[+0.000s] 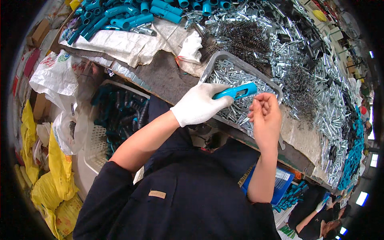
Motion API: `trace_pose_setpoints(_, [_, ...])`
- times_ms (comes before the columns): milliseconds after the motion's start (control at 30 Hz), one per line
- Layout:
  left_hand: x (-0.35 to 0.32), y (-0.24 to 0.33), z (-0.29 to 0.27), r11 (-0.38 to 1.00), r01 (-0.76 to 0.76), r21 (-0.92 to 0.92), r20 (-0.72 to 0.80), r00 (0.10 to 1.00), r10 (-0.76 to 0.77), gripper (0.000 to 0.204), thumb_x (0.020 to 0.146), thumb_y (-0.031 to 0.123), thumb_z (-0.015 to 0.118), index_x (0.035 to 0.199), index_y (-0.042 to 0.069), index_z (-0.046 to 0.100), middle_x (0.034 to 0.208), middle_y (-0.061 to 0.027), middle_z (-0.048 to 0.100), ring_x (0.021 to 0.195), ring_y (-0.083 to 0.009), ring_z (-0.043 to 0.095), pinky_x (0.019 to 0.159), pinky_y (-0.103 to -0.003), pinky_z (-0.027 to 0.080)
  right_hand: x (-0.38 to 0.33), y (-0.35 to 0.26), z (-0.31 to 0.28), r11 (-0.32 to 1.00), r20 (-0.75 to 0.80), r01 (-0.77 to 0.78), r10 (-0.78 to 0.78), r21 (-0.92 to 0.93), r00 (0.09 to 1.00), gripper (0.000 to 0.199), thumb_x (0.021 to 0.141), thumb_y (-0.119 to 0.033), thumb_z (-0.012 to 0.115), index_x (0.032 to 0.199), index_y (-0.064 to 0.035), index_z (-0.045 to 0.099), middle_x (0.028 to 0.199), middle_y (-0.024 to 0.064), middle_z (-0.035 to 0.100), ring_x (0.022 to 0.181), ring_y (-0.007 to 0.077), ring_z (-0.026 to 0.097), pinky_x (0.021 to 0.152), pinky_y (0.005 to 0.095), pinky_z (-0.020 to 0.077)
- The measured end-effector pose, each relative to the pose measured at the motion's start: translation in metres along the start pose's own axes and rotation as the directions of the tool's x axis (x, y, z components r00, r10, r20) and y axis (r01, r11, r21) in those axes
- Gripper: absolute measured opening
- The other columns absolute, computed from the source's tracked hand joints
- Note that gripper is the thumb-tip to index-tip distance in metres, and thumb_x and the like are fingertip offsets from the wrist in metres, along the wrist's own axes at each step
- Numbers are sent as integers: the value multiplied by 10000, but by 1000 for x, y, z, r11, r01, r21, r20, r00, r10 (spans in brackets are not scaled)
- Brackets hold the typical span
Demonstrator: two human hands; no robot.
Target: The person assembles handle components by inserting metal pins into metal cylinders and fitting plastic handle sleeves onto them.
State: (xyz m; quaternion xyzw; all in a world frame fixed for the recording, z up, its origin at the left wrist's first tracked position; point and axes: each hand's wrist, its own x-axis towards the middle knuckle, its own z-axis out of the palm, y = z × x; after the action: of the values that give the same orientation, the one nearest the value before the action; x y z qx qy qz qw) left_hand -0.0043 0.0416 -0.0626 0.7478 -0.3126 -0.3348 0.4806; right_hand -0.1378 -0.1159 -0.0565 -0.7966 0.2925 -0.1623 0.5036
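My left hand, in a white glove, is closed around a short teal tube with a slot cut in its side. The tube's free end points right, above a grey tray full of small metal pins. Close to that end is my right hand, which is bare. Its fingers are curled with the thumb against them, and anything small between the fingertips is hidden. The right fingertips appear just apart from the tube.
Teal tubes are heaped at the back left of the bench. Dark springs and loose metal pins spread behind and right of the tray. A white basket of teal and black parts stands lower left. Another person's hand shows lower right.
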Motion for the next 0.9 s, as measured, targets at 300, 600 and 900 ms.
trace_pose_setpoints(300, [-7,12,16,937,-130,323,-162,968,190,401,856,286,602,1159,25,638,905,-216,678,840,-354,676,734,-413,529,-5,-1,23,890,-80,349,-386,-294,919,47,878,-54,646,899,-17,628,753,134,669,665,237,685,619,334,527])
trace_pose_setpoints(600, [-10,26,22,952,-183,243,-152,963,224,447,867,335,572,1234,83,611,923,-191,684,845,-345,673,782,-428,512,4,14,4,885,-75,18,19,465,997,294,954,-124,610,1183,1,474,962,112,647,841,156,643,727,277,531])
trace_pose_setpoints(900, [-1,35,18,958,-277,-73,6,961,278,482,818,369,595,1169,43,648,939,-240,671,861,-397,658,804,-412,510,-5,26,4,511,159,-140,8,848,987,527,1012,-414,467,1360,-19,444,1382,127,500,1250,246,493,1066,424,368])
